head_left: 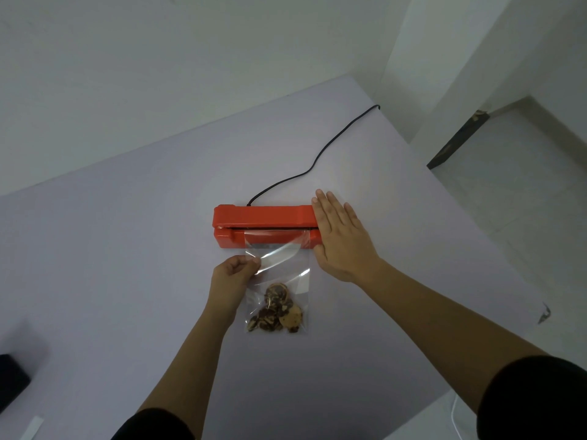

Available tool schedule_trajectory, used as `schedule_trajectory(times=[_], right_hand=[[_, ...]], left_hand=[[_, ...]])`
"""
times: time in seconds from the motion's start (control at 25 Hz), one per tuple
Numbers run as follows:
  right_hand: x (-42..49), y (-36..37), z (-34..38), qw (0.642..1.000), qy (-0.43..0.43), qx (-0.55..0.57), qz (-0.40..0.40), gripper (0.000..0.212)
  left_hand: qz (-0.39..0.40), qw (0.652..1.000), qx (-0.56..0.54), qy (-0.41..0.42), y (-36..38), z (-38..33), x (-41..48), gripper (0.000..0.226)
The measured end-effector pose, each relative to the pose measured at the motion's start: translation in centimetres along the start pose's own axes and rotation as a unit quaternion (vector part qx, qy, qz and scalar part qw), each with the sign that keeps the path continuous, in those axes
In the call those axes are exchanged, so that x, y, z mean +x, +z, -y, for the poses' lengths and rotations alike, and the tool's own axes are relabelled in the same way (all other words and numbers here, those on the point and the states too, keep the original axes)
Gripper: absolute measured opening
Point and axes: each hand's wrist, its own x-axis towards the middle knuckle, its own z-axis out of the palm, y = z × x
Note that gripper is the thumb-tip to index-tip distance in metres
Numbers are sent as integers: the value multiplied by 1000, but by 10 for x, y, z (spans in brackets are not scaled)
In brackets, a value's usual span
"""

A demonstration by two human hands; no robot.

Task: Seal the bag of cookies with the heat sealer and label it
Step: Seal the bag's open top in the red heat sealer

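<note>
A red heat sealer (260,217) lies across the middle of the pale table (127,249), its lid nearly down. A clear plastic bag (282,268) with several cookies (276,311) at its bottom lies in front of it, and the bag's open top sits in the sealer's slot. My left hand (235,271) pinches the bag's left edge just below the sealer. My right hand (341,239) lies flat with fingers spread on the sealer's right end, covering that end.
A black power cord (317,157) runs from the sealer's back to the table's far right edge. A dark object (11,382) sits at the table's left edge. A white strip (31,428) lies near the bottom left corner. The floor drops off to the right.
</note>
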Motion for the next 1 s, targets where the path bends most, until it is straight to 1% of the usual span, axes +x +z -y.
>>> schedule_trajectory(times=[0.36,0.52,0.64,0.72,0.8,0.92,1.0], right_hand=[[1,1,0,1000,-2,-12,5,77],[1,-5,-4,999,-7,-4,36,78],[3,-14,-8,998,-28,-14,48,69],[4,-28,-12,998,-54,-20,9,62],[8,-49,-14,996,-67,-9,-57,56],[15,-86,-7,988,-75,36,-130,52],[22,-107,12,976,-82,95,-178,54]], left_hand=[[3,1000,-5,2,-1,3,2,14],[8,1000,-5,-2,-2,3,3,14],[9,1000,-2,-3,-2,3,4,14],[10,1000,-2,-2,-2,4,4,15],[8,1000,1,-2,-2,5,4,15],[7,1000,-4,-7,-1,3,4,16],[7,1000,-14,-12,-2,2,4,15]])
